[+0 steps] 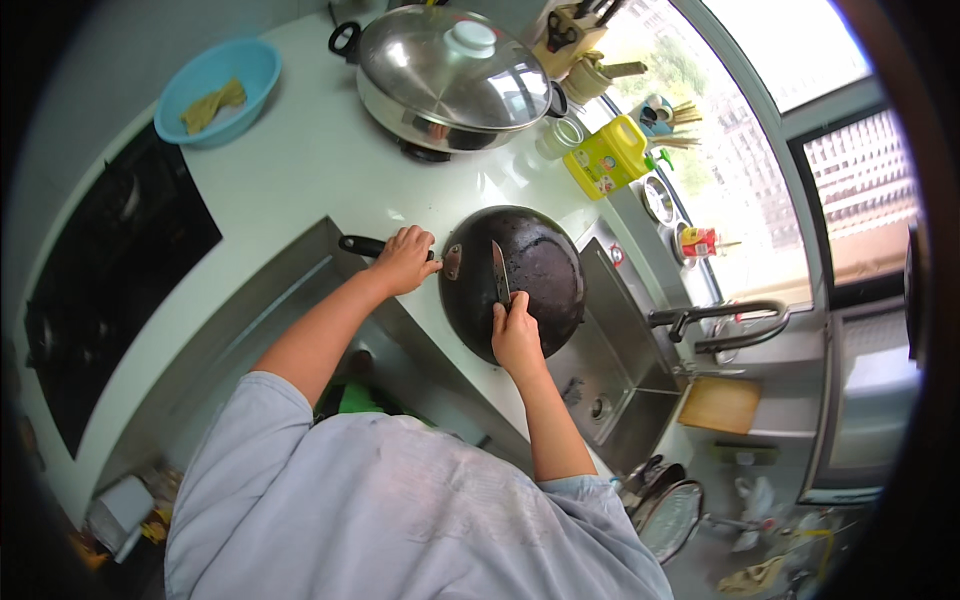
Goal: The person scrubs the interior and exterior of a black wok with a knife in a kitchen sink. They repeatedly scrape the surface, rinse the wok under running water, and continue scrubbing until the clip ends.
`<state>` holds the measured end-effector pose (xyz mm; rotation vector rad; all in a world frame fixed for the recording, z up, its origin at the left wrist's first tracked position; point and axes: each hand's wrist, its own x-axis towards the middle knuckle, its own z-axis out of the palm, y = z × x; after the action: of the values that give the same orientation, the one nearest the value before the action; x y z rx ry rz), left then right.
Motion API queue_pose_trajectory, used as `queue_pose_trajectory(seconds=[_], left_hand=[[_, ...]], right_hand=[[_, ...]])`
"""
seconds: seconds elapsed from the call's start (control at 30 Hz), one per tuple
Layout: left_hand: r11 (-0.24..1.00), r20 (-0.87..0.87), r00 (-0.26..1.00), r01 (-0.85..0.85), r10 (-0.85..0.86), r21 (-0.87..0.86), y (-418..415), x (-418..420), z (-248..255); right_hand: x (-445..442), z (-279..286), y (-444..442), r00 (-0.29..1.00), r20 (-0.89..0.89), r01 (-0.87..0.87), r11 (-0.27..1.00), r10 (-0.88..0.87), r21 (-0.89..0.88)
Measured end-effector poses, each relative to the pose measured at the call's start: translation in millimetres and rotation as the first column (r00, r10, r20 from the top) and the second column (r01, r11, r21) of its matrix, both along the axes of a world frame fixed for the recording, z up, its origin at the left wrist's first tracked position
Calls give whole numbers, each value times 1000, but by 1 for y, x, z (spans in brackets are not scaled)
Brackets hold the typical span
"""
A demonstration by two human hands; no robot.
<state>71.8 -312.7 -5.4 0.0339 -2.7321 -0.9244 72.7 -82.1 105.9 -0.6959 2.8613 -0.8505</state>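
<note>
A dark wok (536, 247) lies upside down on the white countertop, its rounded outside facing up and its right side reaching over the edge of the sink. My left hand (405, 261) grips its black handle (361, 245) close to the riveted metal bracket (452, 262). In my right hand (516, 330) is a knife, held by its handle, with the blade (500, 266) pointing away from me over the wok's underside. The blade seems to rest on that surface, though contact is hard to tell. Dark specks dot the wok around it.
Behind the wok stands a lidded steel pan (450, 75), with a glass jar (561, 138) and a yellow jug (606, 156) to its right. The steel sink (600, 360) and black faucet (720, 322) are at right. A blue basin (217, 90) sits beside the black cooktop (112, 262).
</note>
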Motion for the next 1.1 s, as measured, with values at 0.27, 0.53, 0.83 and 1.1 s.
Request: queue_pose_trajectory(seconds=[0.27,0.53,0.83,1.1], left_hand=[[839,-234,812,542,-534,-33,13,-44,105],[527,-236,480,824,-845,-208,13,-109,104],[177,-233,106,934,-967,-309,17,-143,103],[194,-266,143,965,-953,-177,17,-147,89]], right_hand=[[27,-8,-20,945,-42,328,937,-325,117],[30,-16,-42,838,-182,541,828,-514,151],[41,-24,-75,703,-289,706,686,-650,174],[39,-22,-84,568,-396,823,507,-721,257]])
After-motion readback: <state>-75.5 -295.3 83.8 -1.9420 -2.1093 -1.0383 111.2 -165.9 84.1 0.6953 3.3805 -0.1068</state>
